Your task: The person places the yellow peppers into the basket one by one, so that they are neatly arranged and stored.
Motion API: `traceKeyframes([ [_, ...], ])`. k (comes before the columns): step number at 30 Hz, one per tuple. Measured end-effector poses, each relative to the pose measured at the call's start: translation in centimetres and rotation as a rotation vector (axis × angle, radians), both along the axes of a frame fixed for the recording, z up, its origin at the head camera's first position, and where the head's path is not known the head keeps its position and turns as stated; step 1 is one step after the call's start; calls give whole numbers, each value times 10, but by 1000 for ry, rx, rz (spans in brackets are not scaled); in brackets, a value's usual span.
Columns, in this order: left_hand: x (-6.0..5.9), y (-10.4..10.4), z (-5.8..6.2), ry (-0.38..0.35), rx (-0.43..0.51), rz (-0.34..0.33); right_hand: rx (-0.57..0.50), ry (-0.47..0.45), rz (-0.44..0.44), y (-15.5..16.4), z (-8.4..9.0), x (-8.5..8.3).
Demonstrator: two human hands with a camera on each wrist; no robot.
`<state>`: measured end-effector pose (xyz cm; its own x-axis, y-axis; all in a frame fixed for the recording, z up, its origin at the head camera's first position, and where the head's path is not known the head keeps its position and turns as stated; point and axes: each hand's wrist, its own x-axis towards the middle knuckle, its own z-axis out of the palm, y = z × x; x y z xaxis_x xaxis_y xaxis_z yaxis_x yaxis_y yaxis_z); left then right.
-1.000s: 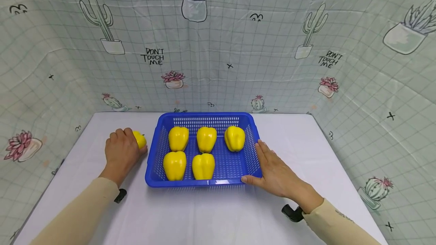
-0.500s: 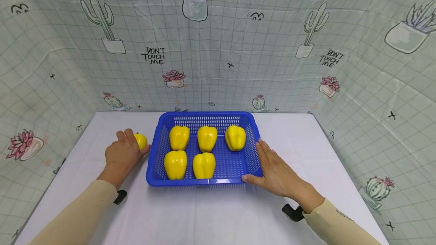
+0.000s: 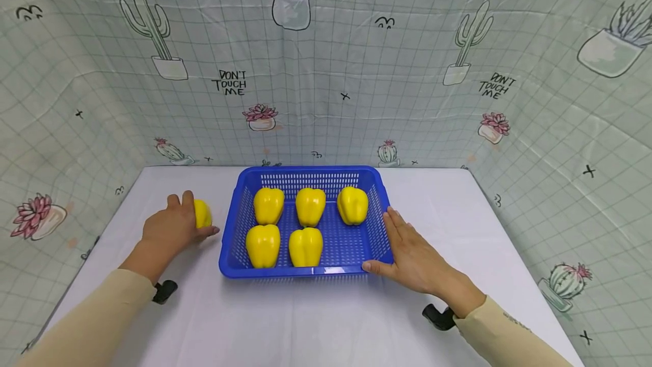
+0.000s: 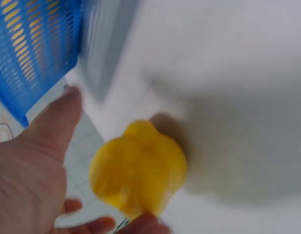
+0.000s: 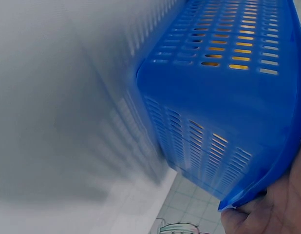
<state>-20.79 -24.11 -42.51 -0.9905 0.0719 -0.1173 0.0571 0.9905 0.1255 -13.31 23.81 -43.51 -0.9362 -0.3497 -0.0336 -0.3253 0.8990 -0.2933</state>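
On the white table, left of the blue plastic basket [image 3: 305,272], is a yellow bell pepper [image 3: 202,214] with my left hand [image 3: 170,225] around its left side. In the left wrist view the thumb [image 4: 60,119] points straight, apart from the pepper [image 4: 138,168], while fingertips touch or nearly touch its lower side. My right hand [image 3: 420,259] lies along the basket's right side, fingers straight and thumb on the front rim. Right wrist shows that hand [image 5: 277,204] at the rim. Several yellow peppers sit inside the basket, including one at back right [image 3: 352,206].
A white cloth [image 3: 305,321] covers the table. Behind and at both sides hangs a grid-patterned curtain [image 3: 326,61] with cactus drawings. Inside the basket, the front right part shows its bare bottom [image 3: 343,248].
My left hand has moved left and its thumb has spread away from the pepper, which sits slightly farther left from the basket. The right hand stays on the basket.
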Motion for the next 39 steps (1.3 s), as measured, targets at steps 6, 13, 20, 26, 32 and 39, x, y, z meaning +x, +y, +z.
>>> traceKeyframes([
  [6, 1, -7, 10, -29, -62, -90, 1, 10, 9, 0, 0, 0],
  [13, -6, -10, 1, 89, -135, -121, -5, -3, 1, 0, 1, 1],
  [20, -11, -13, -9, 117, -126, -154, -11, -18, -2, -1, 1, 1],
  [26, -15, -15, -14, 119, -133, -168, -8, -18, -10, -1, 2, 1],
  [32, -17, -16, -19, 117, -129, -183, -3, -9, -8, 0, 1, 1],
  [39, -22, -20, -23, 291, -131, -249, -2, -9, -6, 0, 1, 1],
])
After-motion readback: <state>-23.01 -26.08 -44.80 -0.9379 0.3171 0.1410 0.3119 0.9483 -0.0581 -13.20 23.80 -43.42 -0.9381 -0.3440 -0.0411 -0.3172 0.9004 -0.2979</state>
